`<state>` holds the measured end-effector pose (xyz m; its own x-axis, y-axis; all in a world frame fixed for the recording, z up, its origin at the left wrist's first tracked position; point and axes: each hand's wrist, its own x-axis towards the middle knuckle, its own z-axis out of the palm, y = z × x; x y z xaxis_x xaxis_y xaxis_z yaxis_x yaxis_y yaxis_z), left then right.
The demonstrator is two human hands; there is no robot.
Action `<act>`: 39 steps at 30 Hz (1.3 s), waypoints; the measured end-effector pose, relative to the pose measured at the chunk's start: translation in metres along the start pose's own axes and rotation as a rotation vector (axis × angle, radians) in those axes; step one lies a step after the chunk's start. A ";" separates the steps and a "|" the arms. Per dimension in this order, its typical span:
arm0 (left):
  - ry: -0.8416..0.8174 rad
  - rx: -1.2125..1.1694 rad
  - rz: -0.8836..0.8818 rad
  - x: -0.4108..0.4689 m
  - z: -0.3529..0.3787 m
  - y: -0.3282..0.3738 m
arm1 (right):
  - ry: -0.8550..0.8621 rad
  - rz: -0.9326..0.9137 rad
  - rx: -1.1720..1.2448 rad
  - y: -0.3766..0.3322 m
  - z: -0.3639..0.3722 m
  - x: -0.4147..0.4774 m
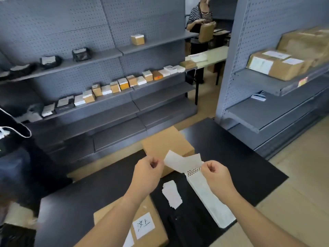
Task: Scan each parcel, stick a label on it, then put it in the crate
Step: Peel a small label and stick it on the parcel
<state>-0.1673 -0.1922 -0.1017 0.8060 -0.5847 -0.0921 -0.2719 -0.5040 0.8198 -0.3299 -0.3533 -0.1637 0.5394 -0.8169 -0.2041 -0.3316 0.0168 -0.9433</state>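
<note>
Over the black table (231,154) my left hand (147,173) and my right hand (217,177) are raised side by side. My right hand pinches a white label sheet (183,162) at its right end; the sheet curls up between the hands. My left hand's fingers are curled close to the sheet's left edge, and contact there is unclear. Behind the hands a plain brown parcel (165,143) lies on the table. A second brown parcel (142,227) with a handwritten white label lies near me, under my left forearm.
A white perforated tray (210,198) lies on the table under my right hand, beside a stack of white labels (171,194). Grey shelves (106,97) hold several small boxes. Right-hand shelves carry brown parcels (277,63). A person in a striped top (199,24) stands at the back.
</note>
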 end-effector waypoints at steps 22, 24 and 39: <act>-0.143 0.031 -0.166 0.026 0.109 -0.051 | 0.139 0.382 -0.228 0.139 -0.043 0.025; -0.139 0.041 -0.170 0.026 0.108 -0.054 | 0.133 0.386 -0.253 0.141 -0.039 0.029; -0.154 0.008 -0.142 0.019 0.093 -0.068 | 0.024 0.371 -0.358 0.124 -0.014 0.028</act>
<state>-0.1822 -0.2287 -0.2120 0.7470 -0.5973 -0.2920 -0.1660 -0.5929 0.7880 -0.3669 -0.3824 -0.2829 0.3188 -0.8068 -0.4975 -0.7433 0.1129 -0.6594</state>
